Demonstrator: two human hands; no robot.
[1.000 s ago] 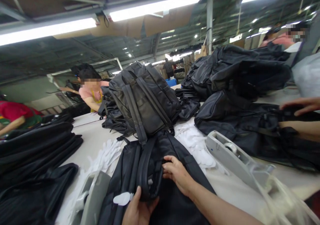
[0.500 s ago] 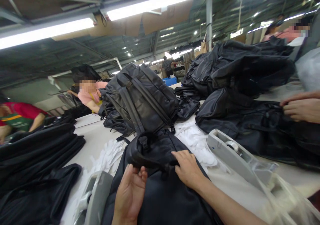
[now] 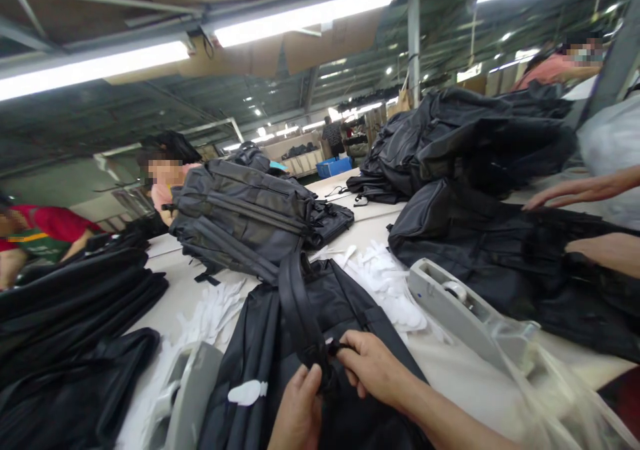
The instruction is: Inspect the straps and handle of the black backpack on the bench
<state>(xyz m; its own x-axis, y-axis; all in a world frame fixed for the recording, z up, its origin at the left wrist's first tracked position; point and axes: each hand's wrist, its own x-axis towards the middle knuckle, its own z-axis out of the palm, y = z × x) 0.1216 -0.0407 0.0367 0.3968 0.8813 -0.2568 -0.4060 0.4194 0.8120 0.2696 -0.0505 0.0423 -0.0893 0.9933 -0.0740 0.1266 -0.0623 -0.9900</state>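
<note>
Both hands, left hand [image 3: 299, 407] and right hand [image 3: 373, 365], pinched shut on backpack [image 3: 300, 330] strap [image 3: 300, 317]; backpack closed

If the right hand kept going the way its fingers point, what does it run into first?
The right hand points left, toward the left hand. It already pinches the black shoulder strap of the backpack lying flat; going on, it would likely meet the left hand's fingers beside the strap, though depth is unclear.

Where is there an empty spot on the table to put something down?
Bare table shows left of the grey backpack, beside the black pile. Another strip lies behind the white cutouts, toward the far bag heap. Near both hands, the black backpack and tape dispenser crowd it.
</note>
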